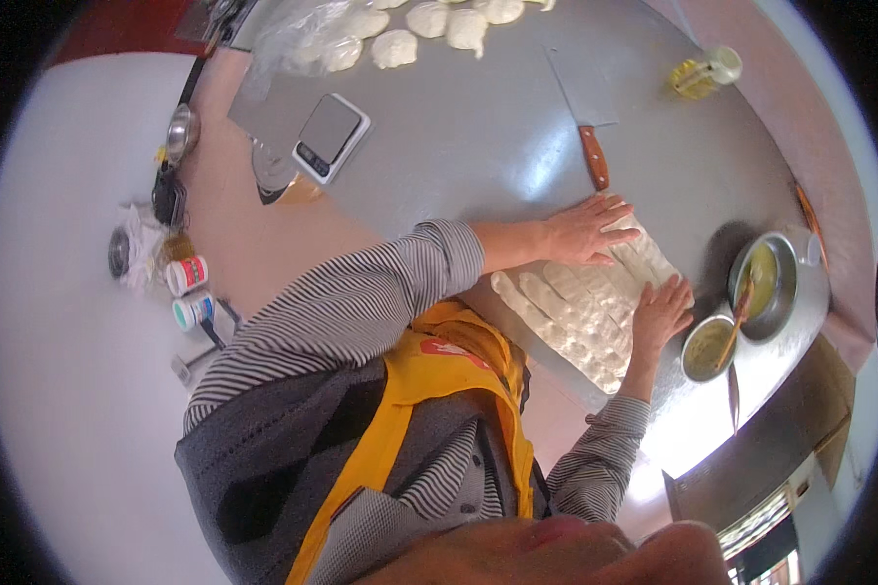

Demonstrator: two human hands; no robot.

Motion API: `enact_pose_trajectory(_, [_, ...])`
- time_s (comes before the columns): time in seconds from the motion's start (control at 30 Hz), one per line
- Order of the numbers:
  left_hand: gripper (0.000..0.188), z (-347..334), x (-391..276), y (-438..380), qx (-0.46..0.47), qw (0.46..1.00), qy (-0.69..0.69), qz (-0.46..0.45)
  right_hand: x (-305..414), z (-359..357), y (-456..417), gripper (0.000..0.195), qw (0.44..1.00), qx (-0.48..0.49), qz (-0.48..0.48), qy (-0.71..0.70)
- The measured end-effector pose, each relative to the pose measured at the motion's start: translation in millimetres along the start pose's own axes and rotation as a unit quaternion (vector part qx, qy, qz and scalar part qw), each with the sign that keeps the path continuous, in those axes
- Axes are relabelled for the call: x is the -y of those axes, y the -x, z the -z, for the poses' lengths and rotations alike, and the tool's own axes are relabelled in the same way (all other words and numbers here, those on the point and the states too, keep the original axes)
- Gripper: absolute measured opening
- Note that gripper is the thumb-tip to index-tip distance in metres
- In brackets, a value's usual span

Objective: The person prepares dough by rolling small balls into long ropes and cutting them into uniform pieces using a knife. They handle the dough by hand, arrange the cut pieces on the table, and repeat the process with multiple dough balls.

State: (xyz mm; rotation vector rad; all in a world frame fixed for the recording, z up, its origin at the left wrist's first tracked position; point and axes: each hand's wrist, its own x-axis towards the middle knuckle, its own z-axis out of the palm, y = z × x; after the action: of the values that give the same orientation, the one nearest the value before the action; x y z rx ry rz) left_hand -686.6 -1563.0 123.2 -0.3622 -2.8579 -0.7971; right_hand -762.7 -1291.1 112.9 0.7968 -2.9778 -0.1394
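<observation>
A flattened sheet of pale dough [578, 314], divided into several long strips lying side by side, is on the metal worktop [468, 131]. Across the far end of the strips my left hand [589, 230] rests palm down, fingers spread. My right hand [662, 311] touches the right end of the same strips, fingers apart and thumb toward the dough. The dough directly under both palms is hidden. Just beyond my left hand lies a cleaver, its wooden handle [594, 157] toward me and its wide blade [574, 84] flat on the worktop.
Right of the dough stand a metal bowl [775, 248] of yellowish liquid and a smaller bowl [708, 347] with a wooden-handled utensil [740, 311]. An oil container [706, 72] is farther off. Dough pieces [395, 48], partly under plastic film [285, 44], and a digital scale [331, 131] lie left.
</observation>
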Motion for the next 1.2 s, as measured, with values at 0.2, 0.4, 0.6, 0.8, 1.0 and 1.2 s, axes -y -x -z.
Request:
enact_pose_trajectory(0.2, [0.052,77.8,127.7,61.2,-0.086,0.974,-0.025,0.207,121.9,48.8,-81.3,0.050,0.953,-0.024,0.120,-0.277])
enact_pose_trajectory(0.4, [0.048,171.4,256.9,52.3,-0.142,0.914,-0.259,0.279,202.6,17.7,-154.1,0.039,0.982,0.053,0.079,-0.166])
enact_pose_trajectory(0.6, [0.061,204.3,373.2,67.6,-0.042,0.957,-0.166,0.234,198.2,22.7,-136.2,0.041,0.947,0.093,0.115,-0.286])
enact_pose_trajectory(0.8, [0.060,233.3,372.7,66.7,0.020,0.955,-0.145,0.256,216.7,36.8,-123.2,0.041,0.957,0.055,0.142,-0.247])
enact_pose_trajectory(1.0, [0.060,199.8,469.3,149.9,-0.044,0.930,-0.073,0.357,242.0,56.1,-134.0,0.033,0.946,0.035,0.211,-0.244])
enact_pose_trajectory(1.2, [0.053,236.2,322.9,61.1,-0.059,0.962,-0.136,0.231,305.9,62.5,-173.9,0.026,0.947,0.049,0.203,-0.243])
